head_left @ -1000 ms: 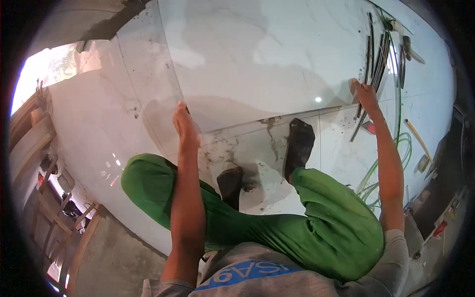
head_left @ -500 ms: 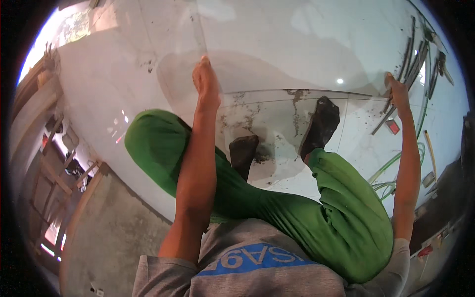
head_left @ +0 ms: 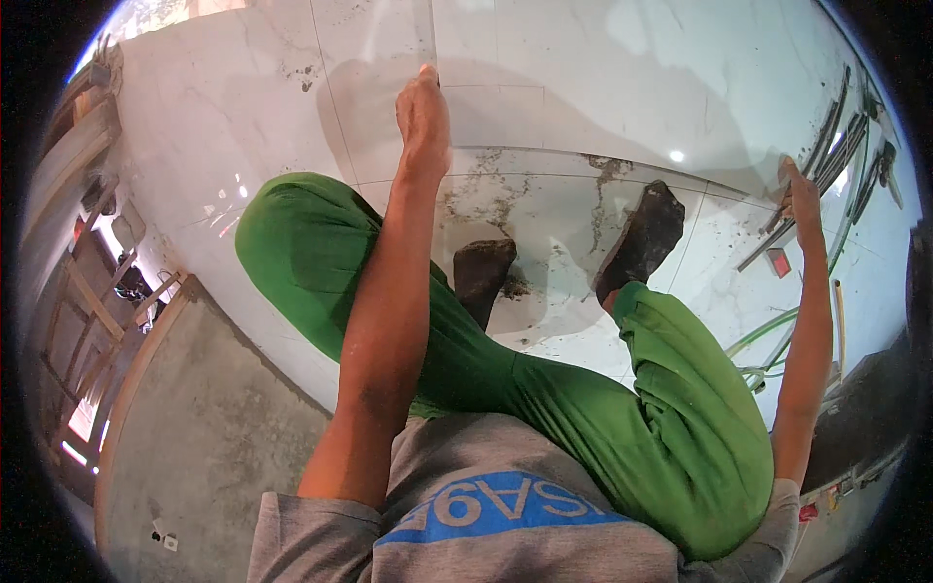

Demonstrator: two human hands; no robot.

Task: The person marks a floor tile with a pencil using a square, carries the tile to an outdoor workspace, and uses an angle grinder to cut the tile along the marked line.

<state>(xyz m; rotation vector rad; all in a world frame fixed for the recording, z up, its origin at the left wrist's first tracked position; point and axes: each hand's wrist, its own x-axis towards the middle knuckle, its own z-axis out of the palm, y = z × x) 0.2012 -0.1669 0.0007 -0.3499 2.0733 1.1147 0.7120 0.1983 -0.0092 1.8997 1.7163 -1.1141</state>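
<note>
A large glossy white tile (head_left: pixel 593 107) with faint marbling spans the space in front of me, its near edge just beyond my feet. My left hand (head_left: pixel 424 121) is closed on the tile's left edge. At the far end of the near edge, my right hand (head_left: pixel 803 202) grips the right corner, its fingers partly hidden. Light and a shadow show on the glossy face. I cannot tell how far the tile stands off the floor. Dark smudges (head_left: pixel 491 185) mark the pale tiled floor below its near edge.
My dark-socked feet (head_left: pixel 641 228) rest close to the tile. Several long dark strips (head_left: pixel 838 146), a small red box (head_left: pixel 778 261) and a green hose (head_left: pixel 763 333) lie on the right. Wooden framing (head_left: pixel 92 301) and a grey concrete slab (head_left: pixel 209 398) are on the left.
My left hand has moved a little forward with the tile's left edge. The right hand keeps its hold on the corner. The whole view has shifted slightly.
</note>
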